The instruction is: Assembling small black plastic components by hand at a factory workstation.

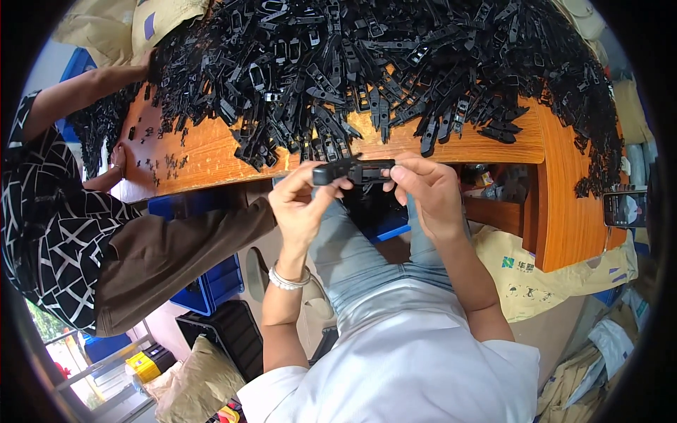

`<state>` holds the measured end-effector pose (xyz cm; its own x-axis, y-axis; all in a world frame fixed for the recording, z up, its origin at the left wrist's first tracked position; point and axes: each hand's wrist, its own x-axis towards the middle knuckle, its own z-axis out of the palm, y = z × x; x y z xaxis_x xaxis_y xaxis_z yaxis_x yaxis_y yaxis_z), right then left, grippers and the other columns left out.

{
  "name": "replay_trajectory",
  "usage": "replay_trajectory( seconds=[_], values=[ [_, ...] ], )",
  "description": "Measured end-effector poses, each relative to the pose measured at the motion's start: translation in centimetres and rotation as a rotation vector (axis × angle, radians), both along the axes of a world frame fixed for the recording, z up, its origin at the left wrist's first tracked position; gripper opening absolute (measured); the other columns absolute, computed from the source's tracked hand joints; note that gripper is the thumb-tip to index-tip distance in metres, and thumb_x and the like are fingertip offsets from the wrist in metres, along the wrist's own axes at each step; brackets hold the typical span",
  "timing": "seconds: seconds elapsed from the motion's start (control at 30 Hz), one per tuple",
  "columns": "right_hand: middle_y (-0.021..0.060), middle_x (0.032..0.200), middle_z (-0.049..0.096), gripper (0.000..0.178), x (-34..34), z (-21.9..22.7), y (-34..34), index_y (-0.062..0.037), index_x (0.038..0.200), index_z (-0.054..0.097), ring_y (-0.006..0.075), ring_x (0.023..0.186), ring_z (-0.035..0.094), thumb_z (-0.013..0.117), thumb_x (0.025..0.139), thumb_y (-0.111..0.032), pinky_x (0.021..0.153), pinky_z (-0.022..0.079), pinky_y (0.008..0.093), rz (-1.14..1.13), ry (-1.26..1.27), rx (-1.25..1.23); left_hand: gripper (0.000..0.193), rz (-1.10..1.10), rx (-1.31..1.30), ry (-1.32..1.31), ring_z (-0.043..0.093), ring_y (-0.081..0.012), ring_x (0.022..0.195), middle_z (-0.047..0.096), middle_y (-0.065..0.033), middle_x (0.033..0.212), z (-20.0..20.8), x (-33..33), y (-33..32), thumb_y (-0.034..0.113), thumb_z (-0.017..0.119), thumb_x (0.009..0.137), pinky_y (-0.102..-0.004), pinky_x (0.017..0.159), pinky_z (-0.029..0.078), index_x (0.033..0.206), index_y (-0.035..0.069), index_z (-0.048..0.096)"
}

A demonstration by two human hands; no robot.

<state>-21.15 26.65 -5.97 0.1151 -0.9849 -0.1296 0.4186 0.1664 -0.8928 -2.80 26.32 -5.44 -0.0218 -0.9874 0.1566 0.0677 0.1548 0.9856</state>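
Observation:
Between my two hands, above my lap and just off the table's front edge, is a long black plastic part (352,172) with a rectangular opening in it. My left hand (297,204) grips its thicker, rounded left end, fingers behind and thumb below. Thumb and fingertips of my right hand (427,194) pinch the narrower right end. Past my hands, a big heap of similar black plastic parts (381,113) covers much of the wooden table (226,166). Whether a second small piece sits in the opening is too small to tell.
On my left a co-worker in a black-and-white patterned shirt (53,233) reaches to the table, near scattered small black pieces (169,166). A phone (625,209) stands at the right edge. Blue crates (218,285) and paper sacks (557,278) lie around my seat.

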Motion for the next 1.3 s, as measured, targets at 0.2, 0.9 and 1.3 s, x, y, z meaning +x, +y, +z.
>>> replay_trajectory(
  seconds=[0.2, 0.9, 1.3],
  values=[
    [0.0074, 0.079, 0.058, 0.011, 0.3, 1.0, 0.3, 0.0077, 0.083, 0.063, 0.0104, 0.063, 0.054, 0.056, 0.08, -0.001, 0.051, 0.039, 0.0194, 0.003, 0.119, -0.05, 0.005, -0.098, 0.005, -0.163, 0.059, -0.0129, 0.071, 0.061, -0.0096, 0.082, 0.3, -0.5, 0.3, -0.006, 0.059, 0.073, -0.0227, 0.064, 0.047, 0.074, -0.008, 0.064],
    [0.0082, 0.082, 0.058, 0.02, -1.9, -0.6, 0.7, 0.0047, 0.098, 0.06, 0.0082, 0.063, 0.052, 0.058, 0.081, -0.004, 0.053, 0.039, 0.0182, -0.217, 0.091, -0.094, 0.018, -0.288, 0.025, -0.285, 0.054, -0.0094, 0.059, 0.059, -0.0061, 0.074, 2.1, -1.5, -9.0, 0.012, 0.058, 0.082, -0.0218, 0.054, 0.044, 0.091, -0.002, 0.064],
    [0.0063, 0.08, 0.057, 0.017, -2.7, -0.9, 2.5, 0.0051, 0.096, 0.061, 0.0097, 0.062, 0.054, 0.059, 0.081, -0.002, 0.05, 0.037, 0.0184, -0.223, 0.123, -0.004, 0.03, 0.372, -0.122, -1.416, 0.063, -0.0325, 0.072, 0.063, -0.0186, 0.072, -0.1, -1.8, -23.0, 0.033, 0.065, 0.074, -0.0391, 0.066, 0.049, 0.077, 0.004, 0.068]
  ],
)
